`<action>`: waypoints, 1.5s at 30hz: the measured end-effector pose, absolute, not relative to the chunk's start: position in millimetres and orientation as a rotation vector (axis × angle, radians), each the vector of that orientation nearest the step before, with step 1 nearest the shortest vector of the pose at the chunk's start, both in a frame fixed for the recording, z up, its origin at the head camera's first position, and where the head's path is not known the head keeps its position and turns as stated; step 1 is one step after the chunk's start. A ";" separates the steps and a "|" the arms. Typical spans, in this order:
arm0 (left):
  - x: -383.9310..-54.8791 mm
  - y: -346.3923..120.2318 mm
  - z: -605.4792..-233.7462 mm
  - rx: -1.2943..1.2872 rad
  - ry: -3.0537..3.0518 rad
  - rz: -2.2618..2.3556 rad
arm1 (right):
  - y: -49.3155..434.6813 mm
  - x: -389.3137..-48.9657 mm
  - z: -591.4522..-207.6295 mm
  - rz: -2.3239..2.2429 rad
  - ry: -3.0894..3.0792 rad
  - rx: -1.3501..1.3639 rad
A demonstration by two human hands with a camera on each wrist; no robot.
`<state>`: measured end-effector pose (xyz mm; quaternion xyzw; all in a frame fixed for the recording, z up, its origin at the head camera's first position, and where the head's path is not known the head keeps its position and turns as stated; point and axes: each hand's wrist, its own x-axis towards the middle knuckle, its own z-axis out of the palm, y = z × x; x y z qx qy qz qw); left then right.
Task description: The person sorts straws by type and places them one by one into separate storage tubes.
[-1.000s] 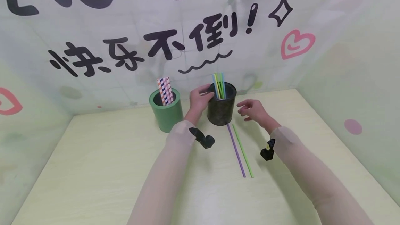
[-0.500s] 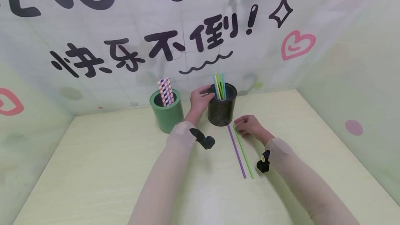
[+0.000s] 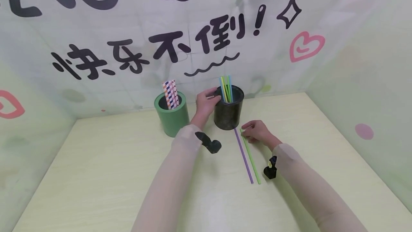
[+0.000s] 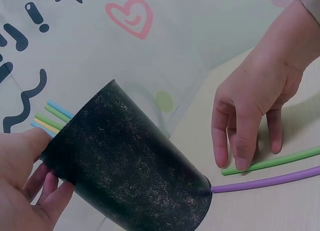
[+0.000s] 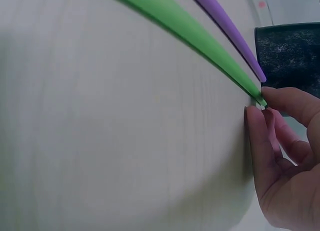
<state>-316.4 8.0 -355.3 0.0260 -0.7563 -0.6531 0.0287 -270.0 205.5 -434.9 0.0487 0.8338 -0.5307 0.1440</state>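
At the left side of the black cup (image 3: 226,115), my left hand (image 3: 206,104) grips the rim between thumb and fingers. Several plain coloured straws (image 3: 227,88) stand in that cup. My right hand (image 3: 257,131) is down at the far end of a green straw (image 3: 251,158) lying on the table. Thumb and fingertips pinch that end, as the right wrist view shows the green straw (image 5: 200,38) running into them. Beside it lies a purple straw (image 3: 243,156), its far end close to the cup's base. The left wrist view shows the black cup (image 4: 130,166) upright beside both straws.
A green cup (image 3: 173,119) with several patterned straws (image 3: 170,94) stands left of my left hand. Behind both cups rises a printed backdrop (image 3: 145,13). The pale tabletop (image 3: 106,174) meets side panels at left and right.
My right hand has come down and toward me from beside the black cup to the green straw's far end, and now pinches it. The left hand stays on the cup's rim.
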 end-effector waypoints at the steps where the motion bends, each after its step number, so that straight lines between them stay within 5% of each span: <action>1: -316.3 7.9 -355.0 0.084 -2.334 -2.013 | 205.4 -270.2 -435.5 -1.533 2.405 0.132; 30: -314.9 8.1 -352.4 0.102 -2.321 -2.020 | 200.4 -275.5 -429.7 -1.495 2.453 0.215; 45: -314.5 8.4 -352.8 0.086 -2.341 -2.011 | 210.0 -291.8 -373.0 -1.726 2.454 0.145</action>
